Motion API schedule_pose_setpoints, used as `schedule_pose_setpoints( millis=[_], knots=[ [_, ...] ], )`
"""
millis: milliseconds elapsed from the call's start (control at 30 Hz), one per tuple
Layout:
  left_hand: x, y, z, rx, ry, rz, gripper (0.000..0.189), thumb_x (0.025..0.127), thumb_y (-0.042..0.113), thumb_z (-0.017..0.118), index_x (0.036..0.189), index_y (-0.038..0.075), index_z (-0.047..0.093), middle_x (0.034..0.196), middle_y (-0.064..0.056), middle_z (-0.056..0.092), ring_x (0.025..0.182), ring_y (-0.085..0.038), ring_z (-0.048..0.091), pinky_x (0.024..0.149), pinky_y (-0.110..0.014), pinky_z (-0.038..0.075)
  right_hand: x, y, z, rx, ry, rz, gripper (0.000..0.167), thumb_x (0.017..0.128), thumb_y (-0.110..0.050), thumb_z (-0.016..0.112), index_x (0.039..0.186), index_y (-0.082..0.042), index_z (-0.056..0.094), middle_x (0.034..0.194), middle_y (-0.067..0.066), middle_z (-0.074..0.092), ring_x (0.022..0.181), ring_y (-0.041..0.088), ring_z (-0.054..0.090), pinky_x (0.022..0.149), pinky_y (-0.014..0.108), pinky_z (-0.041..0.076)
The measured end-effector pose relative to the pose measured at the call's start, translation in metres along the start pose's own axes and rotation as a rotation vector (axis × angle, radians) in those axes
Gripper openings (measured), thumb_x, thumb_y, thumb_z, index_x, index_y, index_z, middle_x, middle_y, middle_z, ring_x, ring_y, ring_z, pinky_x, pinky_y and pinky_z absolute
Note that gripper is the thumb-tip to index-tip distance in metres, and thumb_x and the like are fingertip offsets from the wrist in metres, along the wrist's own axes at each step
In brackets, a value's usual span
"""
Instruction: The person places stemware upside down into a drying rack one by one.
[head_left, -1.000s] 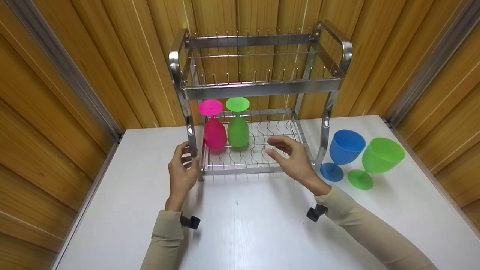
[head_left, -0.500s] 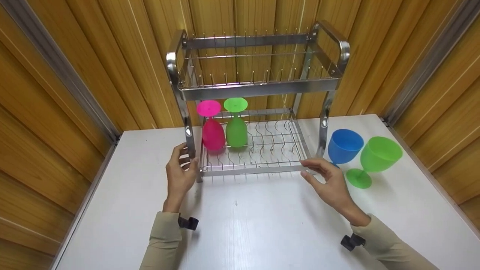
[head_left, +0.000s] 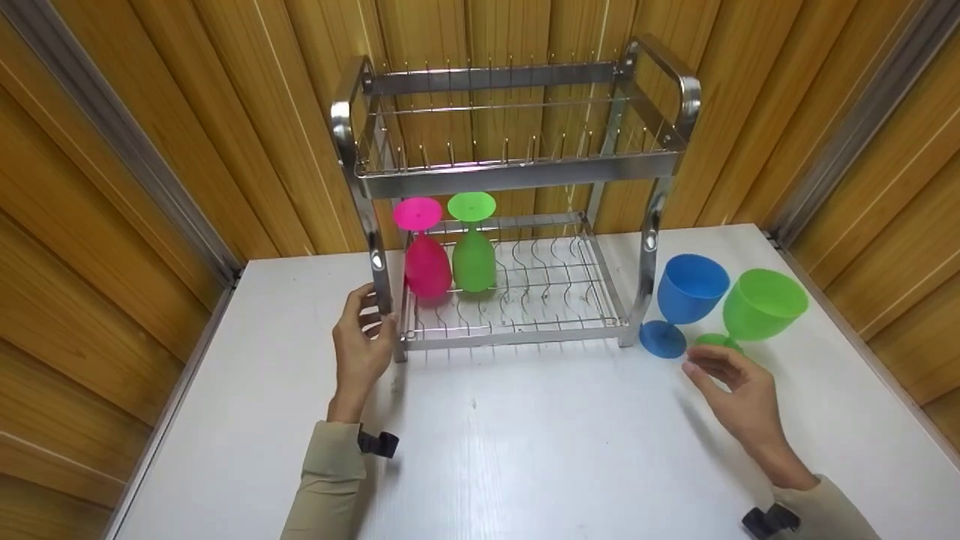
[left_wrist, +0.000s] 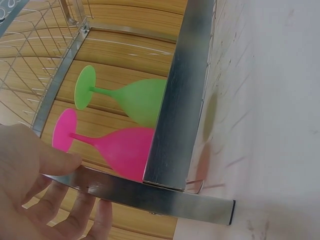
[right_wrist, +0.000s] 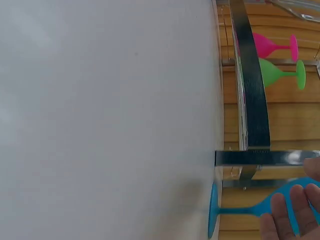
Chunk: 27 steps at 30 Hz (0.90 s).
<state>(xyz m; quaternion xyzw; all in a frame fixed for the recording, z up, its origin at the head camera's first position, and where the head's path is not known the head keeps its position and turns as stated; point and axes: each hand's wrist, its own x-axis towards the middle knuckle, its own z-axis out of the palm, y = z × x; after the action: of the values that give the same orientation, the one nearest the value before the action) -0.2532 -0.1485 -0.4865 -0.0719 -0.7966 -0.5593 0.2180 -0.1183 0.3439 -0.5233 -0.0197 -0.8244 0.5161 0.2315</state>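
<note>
My left hand (head_left: 361,351) holds the left front leg of a two-tier metal dish rack (head_left: 517,174); in the left wrist view, thumb and fingers lie on either side of that leg. A pink goblet (head_left: 427,266) and a green goblet (head_left: 474,262) stand upside down on the rack's lower tier, at the left. My right hand (head_left: 739,401) hovers with loosely bent fingers and nothing in them, just in front of two upright goblets. One is a blue goblet (head_left: 691,289), beside the rack's right leg; the other, a second green goblet (head_left: 763,304), has its foot partly hidden behind my fingers.
The rack and goblets stand on a white table (head_left: 517,450). Wood-patterned walls (head_left: 300,150) enclose it at the back and both sides. Thin upright prongs line the rack's upper tier, and wavy wires span the lower tier.
My right hand has moved from over the rack's lower tier to the right and toward me, to the front of the upright goblets. My left hand stays on the rack's leg.
</note>
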Motion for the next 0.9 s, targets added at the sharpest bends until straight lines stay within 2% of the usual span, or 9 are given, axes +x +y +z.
schedule_pose_setpoints(
  millis=[133,233,400,467,600,767,900],
  knots=[
    [0.0,0.0,0.0,-0.004,-0.003,-0.006,0.05,0.094,-0.006,0.072,0.142,0.004,0.06,0.123,-0.021,0.071,0.106,-0.039,0.074,0.091,-0.054,0.066,-0.001,0.015,-0.022,-0.034,0.065,0.149,0.033,0.095,-0.001,0.079,0.126,0.007,0.07,0.109,-0.013,0.074,0.101,-0.006,0.069,0.091,0.008,0.056],
    [0.0,0.001,0.0,-0.008,-0.004,-0.006,0.05,0.094,-0.006,0.073,0.142,0.004,0.06,0.123,-0.021,0.071,0.106,-0.039,0.075,0.09,-0.052,0.066,0.0,0.024,-0.037,-0.029,0.082,0.267,0.034,0.097,-0.009,0.079,0.127,0.004,0.069,0.105,-0.024,0.071,0.097,-0.009,0.067,0.085,0.006,0.056],
    [0.002,0.001,0.0,-0.022,-0.005,-0.004,0.051,0.094,-0.007,0.074,0.141,0.003,0.06,0.123,-0.02,0.072,0.105,-0.038,0.075,0.089,-0.051,0.066,0.006,0.033,-0.052,0.144,0.105,0.402,0.034,0.095,-0.013,0.082,0.126,-0.003,0.069,0.105,-0.021,0.069,0.095,-0.009,0.069,0.082,0.008,0.058],
    [0.002,0.001,0.0,-0.024,-0.007,-0.002,0.05,0.094,-0.007,0.073,0.141,0.003,0.06,0.122,-0.02,0.072,0.105,-0.038,0.075,0.089,-0.051,0.066,0.009,0.036,-0.056,0.209,0.107,0.433,0.037,0.095,-0.015,0.083,0.127,-0.005,0.067,0.107,-0.019,0.069,0.096,-0.009,0.069,0.083,0.007,0.058],
    [0.002,0.0,0.0,-0.021,-0.006,-0.004,0.049,0.095,-0.005,0.073,0.141,0.005,0.061,0.122,-0.02,0.072,0.105,-0.037,0.075,0.09,-0.051,0.066,0.016,0.04,-0.058,0.24,0.084,0.474,0.043,0.096,-0.018,0.082,0.132,-0.013,0.06,0.112,-0.019,0.066,0.099,-0.011,0.066,0.084,0.005,0.055],
    [0.0,0.0,-0.001,-0.016,-0.006,-0.011,0.049,0.095,-0.004,0.073,0.142,0.006,0.061,0.122,-0.019,0.072,0.105,-0.037,0.074,0.09,-0.051,0.066,0.025,0.044,-0.056,0.222,0.034,0.489,0.045,0.096,-0.022,0.082,0.134,-0.023,0.057,0.118,-0.019,0.062,0.103,-0.013,0.062,0.087,0.003,0.052],
    [-0.001,0.001,-0.001,-0.002,-0.009,-0.01,0.05,0.095,-0.004,0.074,0.142,0.005,0.06,0.122,-0.02,0.072,0.105,-0.038,0.075,0.09,-0.054,0.066,0.031,0.047,-0.054,0.179,0.016,0.49,0.046,0.096,-0.026,0.082,0.134,-0.026,0.056,0.119,-0.02,0.061,0.104,-0.012,0.061,0.088,0.003,0.051]
  ],
)
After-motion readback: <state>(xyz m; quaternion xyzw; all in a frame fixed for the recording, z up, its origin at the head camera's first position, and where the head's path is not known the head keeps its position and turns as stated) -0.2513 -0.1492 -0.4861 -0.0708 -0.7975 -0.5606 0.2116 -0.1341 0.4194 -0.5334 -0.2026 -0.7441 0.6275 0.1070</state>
